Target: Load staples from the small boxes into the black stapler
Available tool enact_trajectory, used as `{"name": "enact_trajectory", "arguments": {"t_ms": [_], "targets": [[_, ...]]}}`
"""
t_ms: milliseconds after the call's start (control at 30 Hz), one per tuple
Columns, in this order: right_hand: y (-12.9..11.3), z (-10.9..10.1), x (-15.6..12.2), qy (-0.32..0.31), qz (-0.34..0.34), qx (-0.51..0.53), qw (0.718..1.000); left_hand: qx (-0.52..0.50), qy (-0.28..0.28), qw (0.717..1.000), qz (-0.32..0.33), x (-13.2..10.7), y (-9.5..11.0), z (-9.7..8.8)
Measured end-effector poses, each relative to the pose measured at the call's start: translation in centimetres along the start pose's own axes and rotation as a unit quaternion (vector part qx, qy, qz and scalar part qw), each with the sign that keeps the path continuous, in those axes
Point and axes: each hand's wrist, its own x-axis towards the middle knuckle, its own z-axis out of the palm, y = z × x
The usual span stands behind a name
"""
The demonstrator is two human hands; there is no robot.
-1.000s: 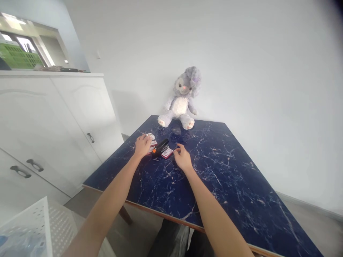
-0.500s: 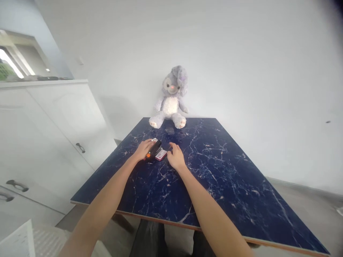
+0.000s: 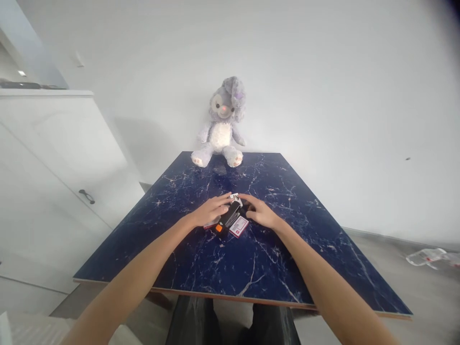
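On the dark blue marbled table [image 3: 276, 211] lies a small group of things. A black elongated item [image 3: 228, 216] with an orange square at its near end lies slanted; its exact kind is unclear. My left hand [image 3: 212, 210] rests along its left side, fingers stretched out, the thumb near its top. Beside its right side lies a flat red-and-white box [image 3: 239, 226]. Part of another red-edged piece [image 3: 211, 223] shows under my left palm. A small white printed piece [image 3: 236, 199] lies at the far end, between both index fingertips. My right hand [image 3: 261, 212] has its index finger extended and thumb apart.
A grey plush rabbit [image 3: 222, 124] sits at the table's far edge against the white wall. A white cabinet [image 3: 61, 158] stands to the left. Clear plastic packaging [image 3: 426, 257] lies on the floor at the right.
My left hand and the group of things have moved right and nearer across the table. My right hand has moved right, its index finger now at the white piece. The view has shifted slightly.
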Motion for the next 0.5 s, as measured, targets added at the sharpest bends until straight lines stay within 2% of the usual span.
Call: {"name": "enact_trajectory", "arguments": {"t_ms": [133, 200, 300, 367, 500], "targets": [[-0.6, 0.8, 0.1, -0.018, -0.064, -0.109, 0.992, 0.008, -0.101, 0.994, -0.027, -1.2, 1.0, -2.1], [-0.9, 1.4, 0.7, -0.030, -0.102, -0.143, 0.984, 0.018, -0.112, 0.993, -0.021, -1.6, 1.4, -2.4], [-0.9, 1.6, 1.1, -0.017, -0.142, -0.185, 0.972, 0.037, -0.096, 0.995, -0.005, -1.4, 1.4, -1.7], [-0.8, 1.1, 0.8, 0.019, -0.111, -0.226, 0.968, 0.052, -0.077, 0.996, -0.015, -1.0, 0.8, -1.1], [-0.7, -0.4, 0.0, 0.067, -0.001, -0.287, 0.956, 0.082, -0.015, 0.996, -0.040, -0.5, -1.1, -0.5]]}}
